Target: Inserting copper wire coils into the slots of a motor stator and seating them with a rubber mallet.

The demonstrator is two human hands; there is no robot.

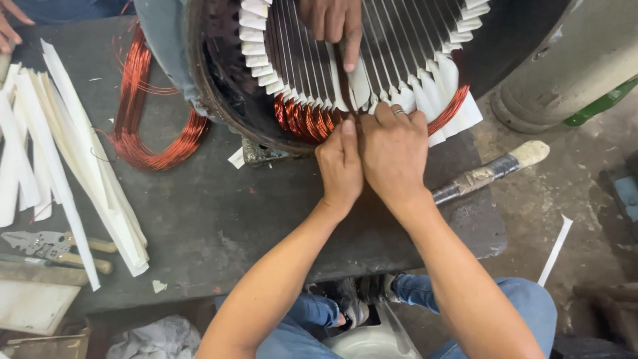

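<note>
Dark, worn workbench top carries a large motor stator, which serves as the landmark. At its lower rim, the left hand and right hand sit side by side, touching. Their fingers are curled and pinched onto a copper wire coil at the slot mouths; the thumbs press toward the bore. The coil lies just ahead of both hands, and the slots' long axis runs away from them. Neither hand is clearly nearer. Inside the bore, another person's hand presses a white insulation strip. Left of the stator lie a spare copper coil and paper strips.
</note>
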